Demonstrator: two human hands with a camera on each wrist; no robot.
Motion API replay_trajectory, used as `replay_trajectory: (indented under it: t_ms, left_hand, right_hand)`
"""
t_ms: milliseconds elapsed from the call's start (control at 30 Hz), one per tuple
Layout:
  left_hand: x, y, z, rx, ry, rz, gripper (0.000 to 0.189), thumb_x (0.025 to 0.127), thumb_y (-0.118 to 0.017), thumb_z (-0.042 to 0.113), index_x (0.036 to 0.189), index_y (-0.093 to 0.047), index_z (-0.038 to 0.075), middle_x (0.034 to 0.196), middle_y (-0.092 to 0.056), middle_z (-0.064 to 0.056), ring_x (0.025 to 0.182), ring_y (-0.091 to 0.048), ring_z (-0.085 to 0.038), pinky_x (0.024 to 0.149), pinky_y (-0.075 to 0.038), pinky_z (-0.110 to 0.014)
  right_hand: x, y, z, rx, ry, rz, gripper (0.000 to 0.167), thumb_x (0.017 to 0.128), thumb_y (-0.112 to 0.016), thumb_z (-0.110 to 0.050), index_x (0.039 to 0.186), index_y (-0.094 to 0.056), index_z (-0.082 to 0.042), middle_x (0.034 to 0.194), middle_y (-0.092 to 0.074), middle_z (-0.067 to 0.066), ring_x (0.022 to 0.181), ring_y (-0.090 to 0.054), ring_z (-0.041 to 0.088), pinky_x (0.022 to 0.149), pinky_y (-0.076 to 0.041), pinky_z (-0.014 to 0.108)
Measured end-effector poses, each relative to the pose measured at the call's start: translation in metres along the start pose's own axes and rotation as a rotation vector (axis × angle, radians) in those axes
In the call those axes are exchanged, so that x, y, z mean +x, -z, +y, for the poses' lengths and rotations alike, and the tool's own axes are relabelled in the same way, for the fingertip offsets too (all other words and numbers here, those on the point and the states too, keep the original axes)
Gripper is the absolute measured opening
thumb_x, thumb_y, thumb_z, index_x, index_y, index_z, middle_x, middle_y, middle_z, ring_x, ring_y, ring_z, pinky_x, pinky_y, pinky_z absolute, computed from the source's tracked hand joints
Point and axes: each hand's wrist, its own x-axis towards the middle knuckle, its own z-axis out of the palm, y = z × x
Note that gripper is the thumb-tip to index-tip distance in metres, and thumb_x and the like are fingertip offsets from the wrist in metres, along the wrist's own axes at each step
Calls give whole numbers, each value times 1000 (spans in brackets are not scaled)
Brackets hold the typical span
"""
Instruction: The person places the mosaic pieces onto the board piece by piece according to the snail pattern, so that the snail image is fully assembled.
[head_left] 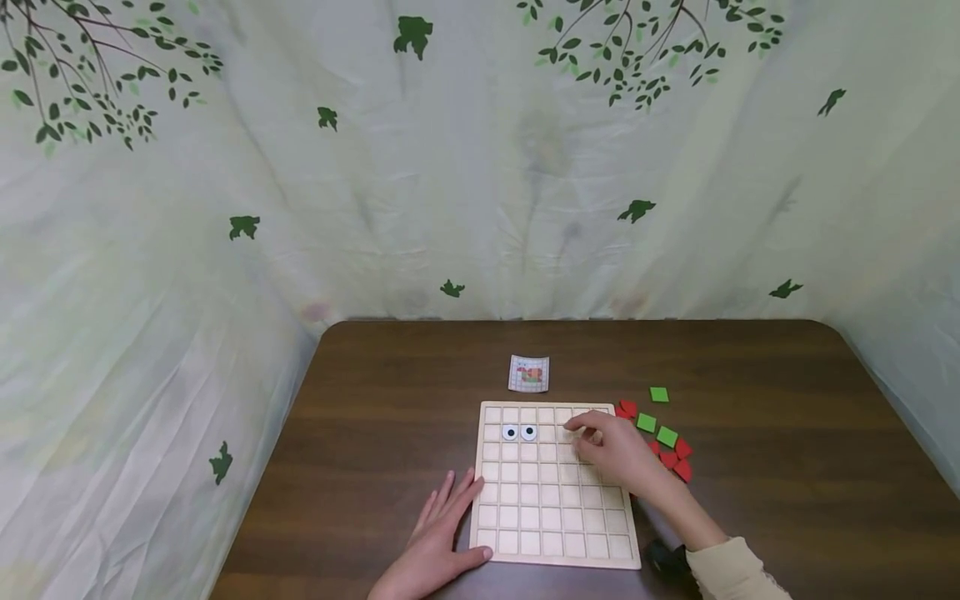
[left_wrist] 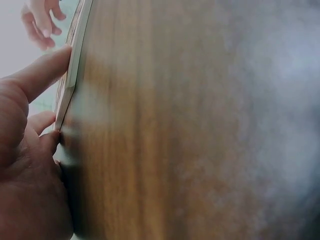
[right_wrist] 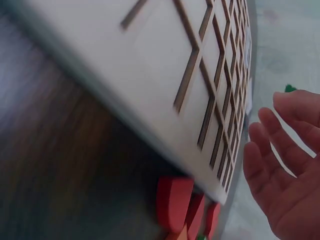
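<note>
One board (head_left: 550, 496) lies flat on the brown table (head_left: 360, 417), its cells set out in seven columns and seven rows. Two eyes (head_left: 510, 432) sit side by side in the second row from the far edge, one in the second column from the left and one in the third. One card (head_left: 528, 374) with a small coloured picture on a grid lies just beyond the board.

Off the board's right side are three green squares (head_left: 658, 395), one of them set farther out than the other two. At least six red pieces (head_left: 667, 460) lie near them, in two clusters; some overlap or are partly hidden by the right arm, so an exact count cannot be told.

The left hand (head_left: 442, 542) has its fingers spread: the forefinger touches the board's left edge and the thumb reaches over the rim at the near left corner. The right hand (head_left: 615, 450) is over the far right part of the board, fingers loosely bent and parted from one another; whether a fingertip touches a cell cannot be told. A cream sleeve (head_left: 733, 571) covers the right forearm.

Behind the table hangs a pale curtain (head_left: 375, 208) with eight green bird shapes.
</note>
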Motion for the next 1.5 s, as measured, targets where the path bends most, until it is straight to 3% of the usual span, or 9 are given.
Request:
replay_trajectory:
  t_ms: [333, 533, 700, 900, 1100, 1500]
  left_hand:
    - [2, 1, -1, 9, 17, -4, 84, 80, -77, 33, 152, -38, 16, 162, -23, -5, 149, -7, -34, 111, -4, -53]
    - [3, 1, 0, 8, 19, -7, 85, 80, -78, 34, 153, -37, 17, 162, -23, -3, 149, -6, -34, 111, -5, -55]
    - [1, -1, 0, 3, 7, -4, 85, 79, -78, 32, 152, -38, 16, 161, -25, -5, 148, -8, -35, 111, -2, -47]
    - [0, -1, 1, 9, 2, -3, 85, 79, -78, 31, 152, -38, 16, 161, -25, -5, 148, -8, -35, 110, -1, -42]
    - [1, -1, 2, 10, 14, -10, 85, 80, -78, 34, 153, -37, 18, 162, -24, -3, 149, -7, -34, 111, -4, -51]
    - [1, -1, 1, 12, 38, -21, 84, 81, -77, 35, 153, -37, 18, 162, -23, -3, 149, -6, -33, 111, -4, -54]
  right_hand:
    - [-7, 27, 30, 16, 13, 87, 22, 90, -69, -4, 112, -72, -10, 99, -67, 2, 78, -55, 17, 67, -50, 31]
    - [-4, 40, 45, -55, 32, 110, 30, 89, -69, 1, 118, -68, -5, 111, -66, 9, 95, -59, 25, 82, -53, 45]
    - [-1, 46, 57, -83, 66, 107, 30, 89, -69, 2, 119, -68, -5, 117, -64, 11, 106, -59, 31, 87, -51, 52]
    - [6, 49, 65, -89, 101, 113, 31, 88, -69, 4, 117, -68, -6, 119, -60, 14, 105, -58, 34, 86, -51, 52]
    - [13, 51, 69, -118, 71, 79, 32, 89, -67, 4, 121, -67, -3, 121, -58, 18, 106, -57, 37, 87, -50, 54]
    - [14, 55, 72, -128, 25, 29, 30, 91, -67, 0, 121, -67, -4, 111, -60, 12, 94, -57, 27, 80, -52, 46]
